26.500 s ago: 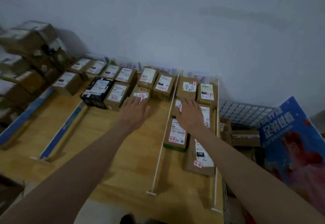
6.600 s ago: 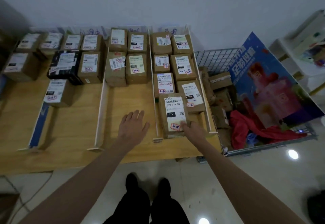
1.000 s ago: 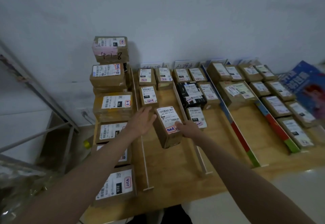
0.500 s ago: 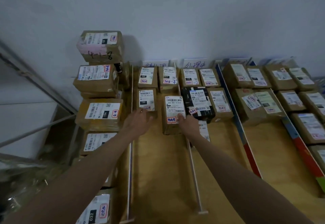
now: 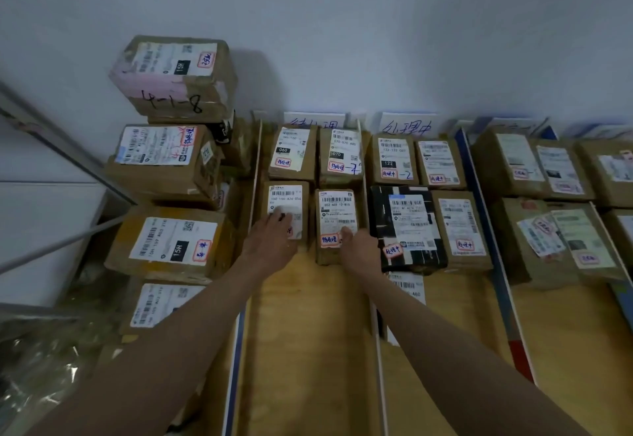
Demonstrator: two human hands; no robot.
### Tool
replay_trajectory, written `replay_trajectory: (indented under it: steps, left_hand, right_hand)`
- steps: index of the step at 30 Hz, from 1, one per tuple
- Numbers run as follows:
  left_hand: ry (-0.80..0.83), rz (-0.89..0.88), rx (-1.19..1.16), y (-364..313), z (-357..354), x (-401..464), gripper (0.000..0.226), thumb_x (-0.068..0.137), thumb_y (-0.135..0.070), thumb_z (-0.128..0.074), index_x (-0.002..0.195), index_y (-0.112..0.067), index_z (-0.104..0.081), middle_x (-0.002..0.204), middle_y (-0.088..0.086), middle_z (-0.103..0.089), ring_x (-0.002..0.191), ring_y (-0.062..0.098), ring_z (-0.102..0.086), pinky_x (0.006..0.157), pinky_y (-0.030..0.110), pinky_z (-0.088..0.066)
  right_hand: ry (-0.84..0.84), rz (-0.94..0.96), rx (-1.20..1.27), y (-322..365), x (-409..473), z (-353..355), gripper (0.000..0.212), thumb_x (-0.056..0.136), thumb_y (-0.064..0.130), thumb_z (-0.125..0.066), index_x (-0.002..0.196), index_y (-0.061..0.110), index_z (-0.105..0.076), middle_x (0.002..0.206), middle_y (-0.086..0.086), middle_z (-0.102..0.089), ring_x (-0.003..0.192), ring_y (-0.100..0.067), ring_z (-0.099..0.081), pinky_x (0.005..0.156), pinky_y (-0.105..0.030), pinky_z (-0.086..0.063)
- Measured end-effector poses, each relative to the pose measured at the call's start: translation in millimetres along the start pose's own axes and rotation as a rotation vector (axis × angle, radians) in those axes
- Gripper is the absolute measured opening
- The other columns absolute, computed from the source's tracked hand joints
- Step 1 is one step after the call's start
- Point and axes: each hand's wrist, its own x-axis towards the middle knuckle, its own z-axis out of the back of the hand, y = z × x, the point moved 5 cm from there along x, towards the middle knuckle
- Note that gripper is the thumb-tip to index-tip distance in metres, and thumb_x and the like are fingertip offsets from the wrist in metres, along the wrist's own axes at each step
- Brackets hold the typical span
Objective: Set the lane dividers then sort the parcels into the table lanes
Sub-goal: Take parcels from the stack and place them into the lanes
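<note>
The head camera shows us both arms reaching over the pale wooden table point(image 5: 308, 350). Our left hand point(image 5: 270, 242) lies flat, fingers straight, on the white label of a small brown cardboard parcel point(image 5: 286, 195). Our right hand point(image 5: 359, 250) has its thumb on top of the neighbouring brown labelled parcel point(image 5: 335, 213) at its near edge; its other fingers are hidden. Both parcels sit in the lane between the thin white left divider point(image 5: 255, 168) and the white right divider point(image 5: 375, 333), just behind a black wrapped parcel point(image 5: 404, 226) next door.

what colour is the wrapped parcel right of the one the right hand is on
Black, with white tape strips and a white label: the black parcel. Head view, the only one.
</note>
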Motion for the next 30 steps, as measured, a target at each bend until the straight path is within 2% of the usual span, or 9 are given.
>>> replay_trajectory:
  steps: [6,8,11,16,19,22,25,30]
  left_hand:
    - [-0.01,-0.014,0.032,5,-14,1,0.073,0.099,-0.042,-0.05,0.158,-0.018,-0.014,0.166,0.004,-0.003,0.152,0.022,-0.008,0.123,0.039,-0.014]
    - [-0.02,-0.019,0.029,2,-15,2,0.072,0.099,-0.044,-0.048,0.157,-0.018,-0.015,0.166,0.003,-0.004,0.152,0.022,-0.008,0.123,0.04,-0.015]
    - [-0.007,-0.014,0.002,-2,-13,5,0.067,0.099,-0.046,-0.045,0.156,-0.02,-0.02,0.165,0.002,-0.008,0.15,0.023,-0.013,0.121,0.042,-0.022]
    - [-0.029,-0.006,0.009,-6,4,9,0.059,0.101,-0.048,-0.039,0.152,-0.02,-0.031,0.162,0.003,-0.022,0.146,0.024,-0.026,0.117,0.043,-0.029]
    - [-0.043,-0.001,0.025,-11,15,3,0.058,0.102,-0.048,-0.036,0.151,-0.018,-0.033,0.16,0.004,-0.027,0.144,0.024,-0.03,0.116,0.041,-0.029]
    - [-0.077,0.0,0.024,-24,35,-8,0.057,0.102,-0.047,-0.036,0.151,-0.018,-0.034,0.159,0.005,-0.029,0.143,0.025,-0.032,0.117,0.041,-0.029]
    - [-0.154,-0.008,0.036,-37,66,-23,0.056,0.102,-0.046,-0.036,0.15,-0.017,-0.036,0.157,0.005,-0.034,0.143,0.025,-0.034,0.116,0.041,-0.029]
    - [-0.253,-0.008,0.081,-31,121,-44,0.053,0.103,-0.045,-0.034,0.146,-0.014,-0.041,0.152,0.008,-0.041,0.141,0.025,-0.036,0.117,0.041,-0.026]
  right_hand:
    - [0.005,-0.014,0.008,13,16,-3,0.038,0.102,0.044,-0.04,0.112,0.008,-0.05,0.1,-0.008,-0.063,0.083,-0.02,-0.064,0.073,-0.037,-0.058]
    - [0.007,-0.002,-0.011,17,20,-4,0.039,0.103,0.043,-0.038,0.115,0.007,-0.049,0.098,-0.007,-0.061,0.082,-0.019,-0.063,0.067,-0.033,-0.055]
    - [0.018,0.031,-0.081,21,22,-3,0.042,0.104,0.043,-0.034,0.121,0.005,-0.044,0.098,-0.005,-0.05,0.082,-0.018,-0.056,0.06,-0.027,-0.043]
    - [0.021,0.077,-0.048,28,19,3,0.04,0.103,0.04,-0.039,0.125,0.006,-0.042,0.116,-0.012,-0.057,0.093,-0.02,-0.059,0.072,-0.032,-0.05]
    - [0.008,0.141,-0.053,35,8,16,0.039,0.103,0.035,-0.041,0.129,0.005,-0.04,0.126,-0.014,-0.052,0.099,-0.018,-0.052,0.077,-0.031,-0.045]
    - [-0.032,0.236,-0.128,47,-5,36,0.041,0.102,0.034,-0.042,0.133,0.006,-0.04,0.131,-0.013,-0.048,0.114,-0.025,-0.051,0.089,-0.037,-0.045]
    - [-0.07,0.346,-0.232,66,-20,59,0.042,0.102,0.035,-0.041,0.135,0.009,-0.041,0.133,-0.012,-0.048,0.121,-0.027,-0.048,0.095,-0.044,-0.046]
    - [-0.139,0.582,-0.377,116,-50,84,0.045,0.101,0.032,-0.043,0.139,0.006,-0.042,0.14,-0.013,-0.047,0.129,-0.029,-0.043,0.103,-0.044,-0.042]
